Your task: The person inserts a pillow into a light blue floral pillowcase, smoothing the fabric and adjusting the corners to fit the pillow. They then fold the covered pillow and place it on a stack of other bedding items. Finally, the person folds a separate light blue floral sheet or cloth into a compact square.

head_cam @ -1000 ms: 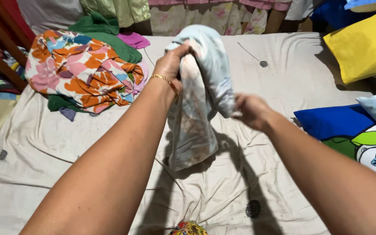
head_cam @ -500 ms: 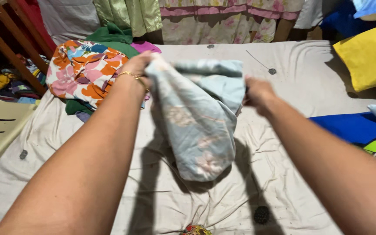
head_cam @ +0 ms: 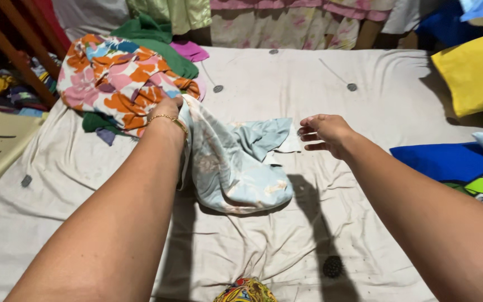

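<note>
While the pale blue floral cloth (head_cam: pixel 236 168) lies crumpled on the cream bedsheet (head_cam: pixel 286 240), the left hand (head_cam: pixel 167 109) pinches its upper corner shut and the right hand (head_cam: pixel 322 131) hovers open just beside its loose edge, holding nothing. Judged from this, the cloth is being laid out, and spreading it flat calls for the right hand to catch that free edge. The left fingertips are buried in the fabric, so the exact pinch is hard to make out, and a colourful bundle (head_cam: pixel 245 291) is cut off at the bottom edge.

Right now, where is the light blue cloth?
In the head view the light blue cloth lies mid-bed on the pale sheet, its left end gripped by the left hand, with the open right hand just right of it.
</note>
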